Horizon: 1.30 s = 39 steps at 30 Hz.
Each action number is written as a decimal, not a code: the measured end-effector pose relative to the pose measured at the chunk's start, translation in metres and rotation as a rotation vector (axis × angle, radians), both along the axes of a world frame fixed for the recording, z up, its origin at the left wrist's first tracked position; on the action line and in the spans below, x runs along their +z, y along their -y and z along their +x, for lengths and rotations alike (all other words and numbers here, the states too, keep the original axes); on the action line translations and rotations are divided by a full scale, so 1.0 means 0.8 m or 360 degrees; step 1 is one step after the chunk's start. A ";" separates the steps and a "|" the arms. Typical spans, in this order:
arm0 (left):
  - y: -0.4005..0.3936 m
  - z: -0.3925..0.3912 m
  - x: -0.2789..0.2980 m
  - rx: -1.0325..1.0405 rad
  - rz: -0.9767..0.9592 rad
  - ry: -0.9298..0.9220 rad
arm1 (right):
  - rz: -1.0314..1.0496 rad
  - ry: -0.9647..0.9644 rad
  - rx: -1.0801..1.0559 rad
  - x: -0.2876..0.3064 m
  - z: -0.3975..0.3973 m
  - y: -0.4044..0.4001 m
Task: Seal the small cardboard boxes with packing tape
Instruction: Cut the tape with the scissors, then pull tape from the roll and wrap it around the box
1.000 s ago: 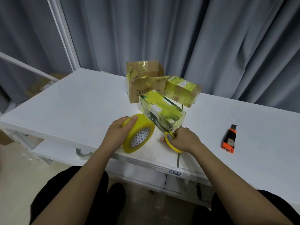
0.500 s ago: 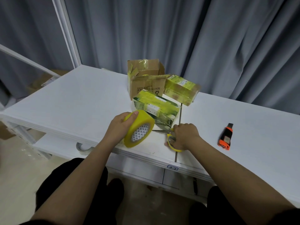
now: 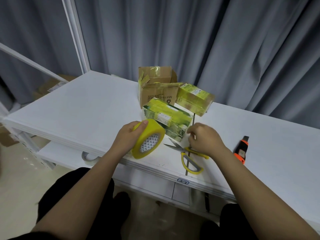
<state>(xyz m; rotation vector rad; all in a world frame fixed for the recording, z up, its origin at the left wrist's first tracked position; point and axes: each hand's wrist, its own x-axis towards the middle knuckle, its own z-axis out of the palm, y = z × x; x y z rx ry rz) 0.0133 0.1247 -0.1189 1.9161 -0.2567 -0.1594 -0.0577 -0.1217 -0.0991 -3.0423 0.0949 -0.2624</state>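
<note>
My left hand (image 3: 127, 138) grips a yellow roll of packing tape (image 3: 149, 138), tilted on edge at the table's front. Just behind it lies a small green box (image 3: 167, 121) wrapped in yellowish tape. My right hand (image 3: 205, 138) hovers by that box's near right corner, fingers curled, with nothing visible between them. Yellow-handled scissors (image 3: 189, 155) lie flat on the table under this hand, blades pointing left. A brown cardboard box (image 3: 155, 91) with open flaps and another taped box (image 3: 195, 99) stand behind.
An orange utility knife (image 3: 241, 150) lies to the right on the white table (image 3: 78, 111). A second tape roll (image 3: 89, 157) sits on the lower shelf at the front left. Grey curtains hang behind, and a white post rises at the back left corner.
My right hand has let go of the scissors, which now lie on the table, and has lifted toward the green box's corner. The left hand still holds the roll.
</note>
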 end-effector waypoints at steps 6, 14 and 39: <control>0.002 0.002 -0.004 0.0043 0.0023 -0.0015 | 0.0381 0.0227 0.0220 -0.020 0.066 -0.009; 0.006 0.012 -0.016 0.0094 -0.0011 0.0047 | -0.0026 0.0520 0.0198 -0.071 0.094 -0.014; -0.002 0.000 -0.011 0.0042 -0.0089 0.0023 | -0.0362 -0.0185 0.0131 -0.048 0.094 -0.010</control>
